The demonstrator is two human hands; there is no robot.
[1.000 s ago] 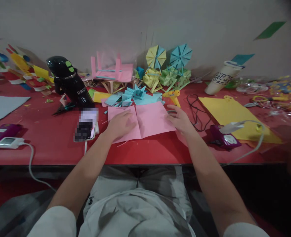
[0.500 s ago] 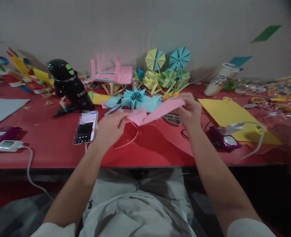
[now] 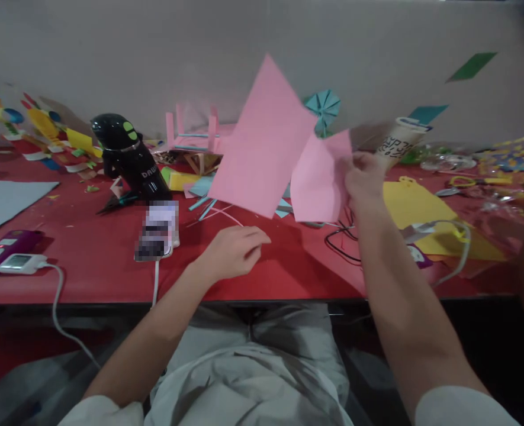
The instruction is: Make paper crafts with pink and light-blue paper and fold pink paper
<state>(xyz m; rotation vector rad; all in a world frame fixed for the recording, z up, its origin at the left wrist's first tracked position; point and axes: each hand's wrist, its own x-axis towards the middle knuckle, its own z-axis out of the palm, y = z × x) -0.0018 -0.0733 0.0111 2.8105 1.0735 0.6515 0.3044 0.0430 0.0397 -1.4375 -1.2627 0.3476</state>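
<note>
My right hand (image 3: 365,177) holds a creased pink paper sheet (image 3: 266,142) up in the air by its right edge. The sheet hangs tilted above the red table (image 3: 88,260) and hides most of the paper pinwheels behind it. My left hand (image 3: 232,251) rests low over the table near the front edge, fingers loosely curled, holding nothing I can make out. Thin pink paper strips (image 3: 226,214) lie just beyond it.
A phone (image 3: 157,232) on a cable lies left of my left hand, behind it a black glue gun stand (image 3: 128,157). Yellow paper (image 3: 415,204), a black cord (image 3: 344,242), a white cup (image 3: 399,142) and scissors are at the right. Paper crafts line the wall.
The pink sheet lay flat under both hands, then both lifted it. Now only my right hand holds it, raised high; my left hand has let go and dropped to the table.
</note>
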